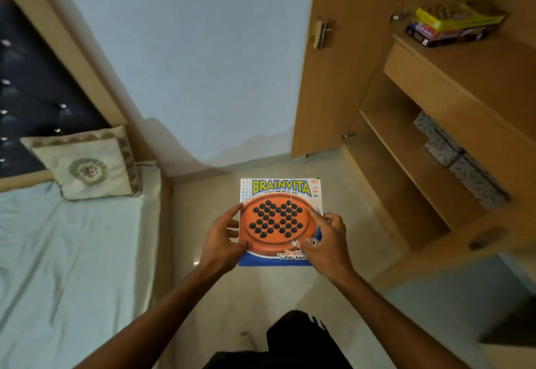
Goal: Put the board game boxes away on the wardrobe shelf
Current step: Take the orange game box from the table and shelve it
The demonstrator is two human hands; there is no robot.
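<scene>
I hold a Brainvita box (278,194) flat over the floor, its orange board picture facing up. My left hand (223,238) grips its left edge and my right hand (327,241) grips its right edge, thumbs on top. Up at the right, the open wardrobe's upper shelf (475,70) carries two stacked game boxes: a yellow one (458,17) on a dark blue one (443,35). The held box is well below and left of that shelf.
The wardrobe door (333,58) stands open with its handle toward me. Lower shelves (406,148) hold grey patterned boxes (461,159). A bed (63,252) with a cushion (87,165) and dark headboard fills the left. Tiled floor (217,200) lies between.
</scene>
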